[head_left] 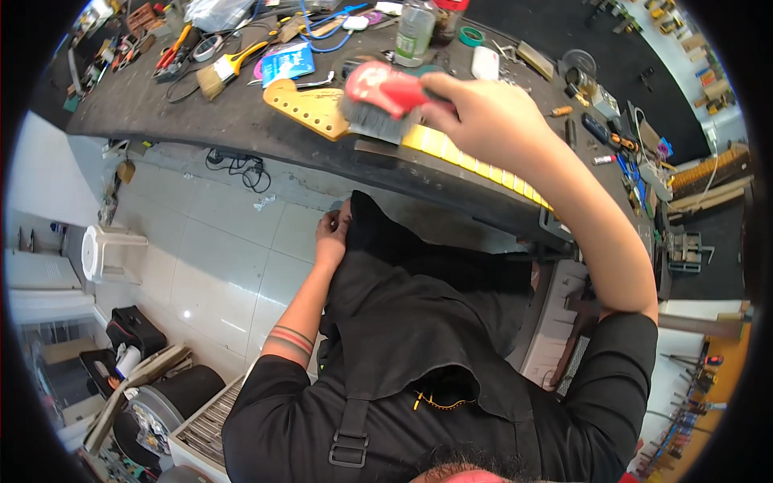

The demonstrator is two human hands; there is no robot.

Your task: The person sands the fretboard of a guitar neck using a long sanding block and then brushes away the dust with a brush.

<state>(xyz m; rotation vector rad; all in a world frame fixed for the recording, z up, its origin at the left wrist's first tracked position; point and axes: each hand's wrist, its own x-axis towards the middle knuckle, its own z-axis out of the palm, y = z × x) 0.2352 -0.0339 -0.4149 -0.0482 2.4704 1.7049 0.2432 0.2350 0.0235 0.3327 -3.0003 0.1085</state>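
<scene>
My right hand (pixel 483 109) grips a red-handled scrub brush (pixel 382 87) with grey bristles. The brush hovers at, or touches, the nut end of a guitar neck (pixel 475 165); contact cannot be made out because the bristles are blurred. The neck lies along the front of the dark workbench, its pale wooden headstock (pixel 304 107) pointing left, with tuner holes along it. A strip of fretboard near the headstock is hidden behind the brush and hand. Down by my knee, my left hand (pixel 330 235) rests with curled fingers and nothing visible in them.
Along the workbench (pixel 161 117) lie a yellow-handled paintbrush (pixel 225 71), a blue packet (pixel 287 66), a clear bottle (pixel 415 36), green tape (pixel 472 35) and several hand tools. A white stool (pixel 105 249) stands on the tiled floor at left. Wires (pixel 250 169) hang below the bench.
</scene>
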